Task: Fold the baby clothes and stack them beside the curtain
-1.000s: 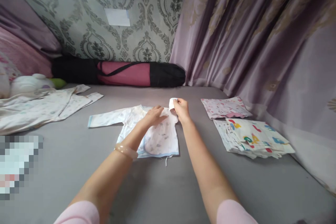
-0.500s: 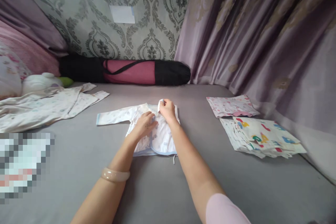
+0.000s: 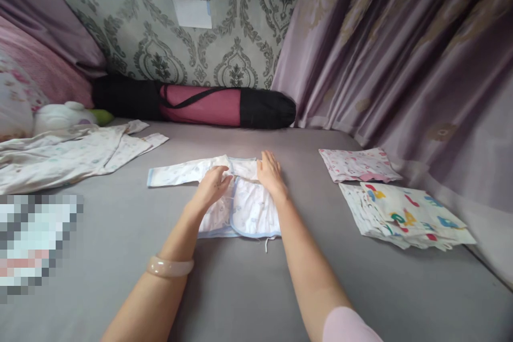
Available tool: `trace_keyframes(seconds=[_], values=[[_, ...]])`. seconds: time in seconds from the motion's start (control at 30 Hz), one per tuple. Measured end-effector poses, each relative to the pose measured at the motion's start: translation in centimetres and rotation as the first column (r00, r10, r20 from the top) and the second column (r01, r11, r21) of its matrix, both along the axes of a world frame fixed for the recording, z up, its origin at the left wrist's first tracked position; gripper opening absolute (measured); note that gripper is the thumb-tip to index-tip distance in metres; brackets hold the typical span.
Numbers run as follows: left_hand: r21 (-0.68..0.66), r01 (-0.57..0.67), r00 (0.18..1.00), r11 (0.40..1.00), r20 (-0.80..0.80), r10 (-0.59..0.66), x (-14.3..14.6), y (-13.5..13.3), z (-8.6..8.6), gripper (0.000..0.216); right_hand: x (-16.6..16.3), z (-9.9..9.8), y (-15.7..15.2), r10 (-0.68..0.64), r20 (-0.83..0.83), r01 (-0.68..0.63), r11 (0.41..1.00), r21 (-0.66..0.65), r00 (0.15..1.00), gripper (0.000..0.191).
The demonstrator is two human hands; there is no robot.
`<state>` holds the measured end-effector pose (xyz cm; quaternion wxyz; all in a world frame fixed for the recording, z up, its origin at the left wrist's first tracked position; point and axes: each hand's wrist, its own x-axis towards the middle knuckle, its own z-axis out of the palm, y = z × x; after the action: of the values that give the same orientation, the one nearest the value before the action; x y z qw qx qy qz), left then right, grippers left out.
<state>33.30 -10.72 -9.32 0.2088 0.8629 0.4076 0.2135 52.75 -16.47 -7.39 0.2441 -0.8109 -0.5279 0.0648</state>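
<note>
A small white baby shirt (image 3: 256,208) with blue edging lies front up on the grey bed sheet. One sleeve stretches out to the left; the other is folded across the upper chest. On the shirt's left side rests my left hand (image 3: 213,186), fingers apart, near the front edge. My right hand (image 3: 271,172) lies flat over the shirt's upper right, at the folded sleeve, with its fingers extended. A white tie string (image 3: 266,246) sticks out below the blue hem. The part of the shirt under both hands is hidden.
Folded pink-patterned cloth (image 3: 360,164) and a stack of colourful printed clothes (image 3: 412,214) lie at the right. Spread pale clothing (image 3: 80,155) and a white plush toy (image 3: 64,116) are at the left. A long black-and-maroon bag (image 3: 200,105) lies along the wall.
My right hand has let go of the pinched sleeve, moved right and flattened out on the shirt. The sleeve now lies across the chest. My left hand has shifted slightly left.
</note>
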Motion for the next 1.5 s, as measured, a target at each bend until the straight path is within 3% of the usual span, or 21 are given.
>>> trace_keyframes(seconds=[0.13, 0.23, 0.47, 0.7, 0.83, 1.0, 1.13, 1.3, 1.5], values=[[0.117, 0.145, 0.989, 0.983, -0.051, -0.140, 0.6, -0.6, -0.4, 0.041, -1.1, -1.8, -0.2, 0.024, 0.110, -0.010, 0.991, -0.134, 0.994, 0.062], [0.100, 0.213, 0.963, 0.972, -0.190, -0.191, 1.1, -1.4, -0.9, 0.048, -1.3, -2.4, -0.1, 0.017, 0.118, 0.005, 0.984, -0.178, 0.993, 0.067], [0.022, 0.178, 0.909, 0.984, -0.386, -0.156, 1.2, -2.1, -0.8, 0.052, -1.3, -2.9, 0.0, 0.007, 0.138, 0.019, 0.983, -0.185, 0.990, 0.071], [-0.038, 0.146, 0.906, 0.989, -0.395, -0.149, 1.4, -2.3, -0.6, 0.052, -0.9, -3.1, 0.2, 0.015, 0.125, 0.010, 0.980, -0.199, 0.992, 0.069], [-0.083, 0.165, 0.949, 0.983, -0.257, -0.181, 0.8, -1.8, 0.6, 0.050, -1.0, -2.2, 0.0, 0.034, 0.108, -0.015, 0.985, -0.173, 0.994, 0.064], [-0.116, -0.049, 0.998, 0.992, -0.039, 0.045, -1.8, -0.4, 3.1, 0.056, -3.2, -0.9, -0.1, 0.167, 0.013, -0.163, 0.973, -0.164, 0.986, 0.062], [-0.164, -0.277, 0.958, 0.947, -0.122, 0.260, -4.7, 0.8, 4.2, 0.059, -4.6, -1.6, -0.2, 0.219, 0.018, -0.210, 0.954, -0.213, 0.976, 0.060], [-0.125, -0.452, 0.886, 0.883, -0.181, 0.427, -7.1, 2.3, 3.8, 0.056, -4.7, -2.4, -0.3, 0.224, 0.047, -0.209, 0.953, -0.218, 0.973, 0.059], [-0.040, -0.611, 0.781, 0.790, -0.192, 0.594, -9.6, 3.9, 2.0, 0.053, -4.6, -1.8, -0.5, 0.232, 0.028, -0.220, 0.949, -0.227, 0.972, 0.060]])
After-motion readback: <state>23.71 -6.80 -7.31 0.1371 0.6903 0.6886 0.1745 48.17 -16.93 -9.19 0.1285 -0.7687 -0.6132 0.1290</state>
